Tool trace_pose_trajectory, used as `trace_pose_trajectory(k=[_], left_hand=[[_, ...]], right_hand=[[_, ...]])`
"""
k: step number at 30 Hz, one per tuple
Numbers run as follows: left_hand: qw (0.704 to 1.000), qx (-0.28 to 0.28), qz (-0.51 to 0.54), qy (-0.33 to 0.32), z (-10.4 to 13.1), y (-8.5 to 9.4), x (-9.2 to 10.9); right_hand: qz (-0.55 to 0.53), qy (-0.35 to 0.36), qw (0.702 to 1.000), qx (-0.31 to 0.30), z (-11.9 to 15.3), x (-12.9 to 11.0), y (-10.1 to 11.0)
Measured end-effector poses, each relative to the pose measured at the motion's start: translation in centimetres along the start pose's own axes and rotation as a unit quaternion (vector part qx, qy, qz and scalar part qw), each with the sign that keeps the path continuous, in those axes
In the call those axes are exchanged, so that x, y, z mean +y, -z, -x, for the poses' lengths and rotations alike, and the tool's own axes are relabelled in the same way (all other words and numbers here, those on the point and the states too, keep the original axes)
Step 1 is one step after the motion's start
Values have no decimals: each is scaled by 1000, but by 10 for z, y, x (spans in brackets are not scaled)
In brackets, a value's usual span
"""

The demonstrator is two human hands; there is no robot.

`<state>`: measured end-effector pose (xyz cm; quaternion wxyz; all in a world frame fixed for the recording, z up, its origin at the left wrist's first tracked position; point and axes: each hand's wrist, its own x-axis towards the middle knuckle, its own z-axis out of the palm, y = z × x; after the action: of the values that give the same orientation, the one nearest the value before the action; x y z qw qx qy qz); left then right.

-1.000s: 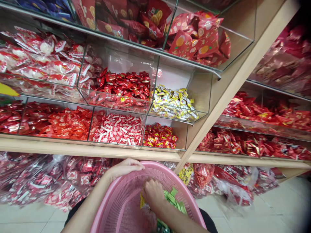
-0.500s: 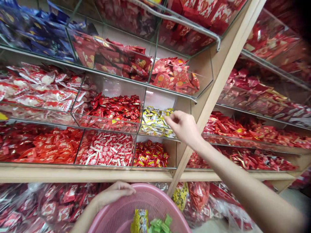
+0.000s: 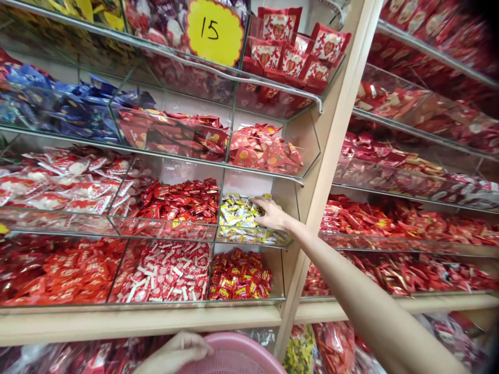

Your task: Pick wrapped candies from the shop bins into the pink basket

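My right hand (image 3: 270, 214) reaches over the clear front of a bin, its fingers spread at the yellow-and-white wrapped candies (image 3: 237, 212). Whether the fingertips touch the wrappers I cannot tell. Low in the view, my left hand (image 3: 181, 350) grips the rim of a pink plastic basket (image 3: 245, 347). Most of the basket lies below the picture, and its contents are out of sight. Left of the yellow-and-white candies is a bin of red wrapped candies (image 3: 183, 202). Directly below are red-and-yellow wrapped candies (image 3: 241, 275).
Clear dividers and raised front panels edge the bins. A wooden upright (image 3: 331, 135) stands just right of my right hand, with more candy shelves beyond. A yellow tag (image 3: 215, 32) marked 15 hangs above. Bagged sweets (image 3: 298, 349) sit under the wooden ledge (image 3: 156, 323).
The view has tilted up, so the basket's contents have left the picture. My right hand has gone further into the bin, and its curled fingers have opened out. The left hand stays on the rim.
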<state>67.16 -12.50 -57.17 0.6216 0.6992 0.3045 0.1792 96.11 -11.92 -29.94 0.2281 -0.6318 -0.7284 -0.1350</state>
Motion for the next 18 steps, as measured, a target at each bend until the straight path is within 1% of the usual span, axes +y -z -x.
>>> trace_pose_trajectory(k=[2, 4, 7, 12, 18], left_hand=[[1000, 0, -3, -1, 1, 0, 2], [1000, 1, -5, 2, 2, 0, 4], [1000, -3, -5, 9, 3, -1, 6], [1000, -15, 0, 7, 2, -2, 8], [1000, -18, -9, 1, 0, 0, 5]], right_hand=[[-2, -18, 1000, -14, -1, 1, 0], [-3, -34, 999, -12, -2, 2, -1], [-5, -45, 999, 9, -1, 3, 0], [-19, -38, 998, 48, 0, 5, 1], [-18, -32, 995, 95, -1, 7, 0]])
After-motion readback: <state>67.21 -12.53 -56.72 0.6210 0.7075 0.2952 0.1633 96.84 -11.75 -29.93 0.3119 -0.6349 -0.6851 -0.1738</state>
